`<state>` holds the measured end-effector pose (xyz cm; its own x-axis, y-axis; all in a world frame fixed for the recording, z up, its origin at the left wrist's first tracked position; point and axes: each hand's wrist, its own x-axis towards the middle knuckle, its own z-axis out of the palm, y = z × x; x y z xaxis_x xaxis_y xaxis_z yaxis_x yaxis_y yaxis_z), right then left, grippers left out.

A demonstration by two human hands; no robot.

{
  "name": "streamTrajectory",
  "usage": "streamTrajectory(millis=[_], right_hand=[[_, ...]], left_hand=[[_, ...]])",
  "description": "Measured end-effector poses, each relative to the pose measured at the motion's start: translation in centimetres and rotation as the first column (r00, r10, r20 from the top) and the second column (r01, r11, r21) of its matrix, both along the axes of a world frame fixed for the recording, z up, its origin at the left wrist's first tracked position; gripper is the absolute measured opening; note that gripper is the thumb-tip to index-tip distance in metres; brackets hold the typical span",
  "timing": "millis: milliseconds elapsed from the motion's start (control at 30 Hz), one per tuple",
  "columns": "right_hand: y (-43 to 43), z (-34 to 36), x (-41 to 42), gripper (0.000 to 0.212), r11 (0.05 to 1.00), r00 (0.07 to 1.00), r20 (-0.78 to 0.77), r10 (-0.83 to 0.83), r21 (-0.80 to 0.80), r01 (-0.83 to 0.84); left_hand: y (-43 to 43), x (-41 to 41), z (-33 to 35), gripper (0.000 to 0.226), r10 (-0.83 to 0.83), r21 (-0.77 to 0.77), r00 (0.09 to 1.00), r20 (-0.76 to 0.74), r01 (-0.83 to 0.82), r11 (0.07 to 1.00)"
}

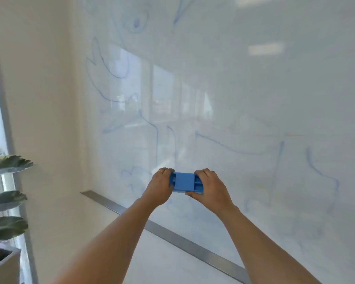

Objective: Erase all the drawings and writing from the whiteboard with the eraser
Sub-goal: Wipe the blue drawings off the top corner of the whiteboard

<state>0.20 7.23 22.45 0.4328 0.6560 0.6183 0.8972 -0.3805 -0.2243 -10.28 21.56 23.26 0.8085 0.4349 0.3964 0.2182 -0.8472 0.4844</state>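
Observation:
A glossy whiteboard (244,89) fills most of the view, covered with blue marker drawings (103,78), some faint and smeared. A blue plastic eraser (184,181) is pressed against the board's lower part. My left hand (160,186) grips its left end and my right hand (208,187) grips its right end. A small blue flower-like doodle (131,177) lies just left of my left hand. More blue lines (244,151) run to the right of the eraser.
A metal tray rail (172,235) runs along the board's lower edge. A cream wall (45,99) is left of the board. A potted plant (6,201) with large leaves stands at the far left by a window frame (2,89).

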Motion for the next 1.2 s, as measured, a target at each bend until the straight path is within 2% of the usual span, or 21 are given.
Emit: streamTrajectory(millis=[100,200,267,500,800,1200], right_hand=[[4.5,1.9,-1.0,0.059,0.998,0.998,0.04,0.051,0.034,-0.053],[9.2,3.6,-2.0,0.06,0.992,0.993,0.069,0.095,0.072,-0.1],[12.4,4.9,-2.9,0.06,0.987,0.99,0.088,0.113,0.105,-0.122],[24.5,11.8,-4.8,0.057,0.973,0.958,0.255,0.133,0.15,-0.175],[35.5,18.9,-6.1,0.051,0.977,0.878,0.47,0.093,0.125,-0.17],[48.1,28.8,-1.7,0.047,0.992,0.696,0.718,-0.001,0.086,-0.087]], left_hand=[[3.9,-2.2,2.2,0.051,0.058,0.181,0.998,-0.027,-0.052,0.982],[8.1,-4.2,4.7,0.059,0.132,0.424,0.99,-0.059,-0.094,0.901],[11.1,-5.2,6.5,0.059,0.164,0.506,0.986,-0.027,-0.128,0.853],[22.4,-7.2,11.7,0.058,0.214,0.459,0.965,0.15,-0.26,0.85],[34.0,-8.2,17.9,0.059,0.198,0.461,0.94,0.279,-0.312,0.831],[46.8,-2.3,25.6,0.056,0.222,0.467,0.865,0.45,-0.44,0.767]])
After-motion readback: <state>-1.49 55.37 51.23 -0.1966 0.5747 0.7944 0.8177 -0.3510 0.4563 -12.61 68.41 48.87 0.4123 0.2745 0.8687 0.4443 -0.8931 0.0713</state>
